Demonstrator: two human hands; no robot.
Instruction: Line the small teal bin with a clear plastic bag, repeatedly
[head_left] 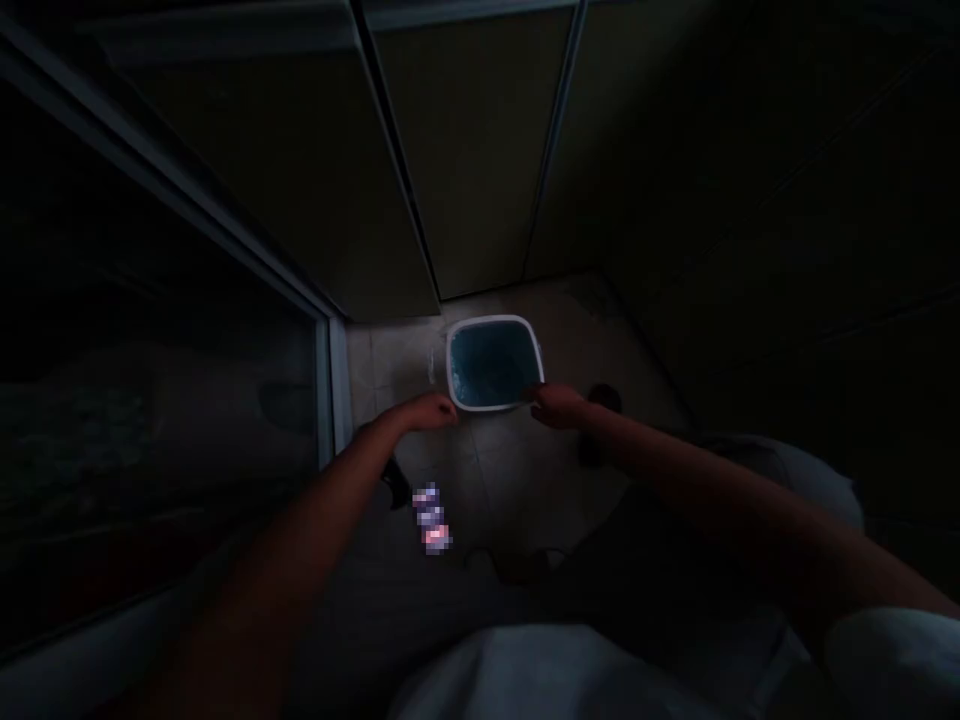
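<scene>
On the tiled floor stands a bucket [495,408] with a white rim, holding blue-green liquid with some pale froth along its left side. My left hand [427,410] is at its near left corner, fingers curled and closed; the dim light hides what they hold, if anything. At the near right corner, my right hand [559,405] has its fingers closed at the rim, the fingertips partly over the edge. Both forearms reach forward from below.
Dark panels [480,150] rise behind the bucket. A light frame [334,390] with a dark pane borders the left side. On the floor [480,450] nearer me lies a phone-like thing with a lit, blurred screen [431,518]. A dark wall closes the right side.
</scene>
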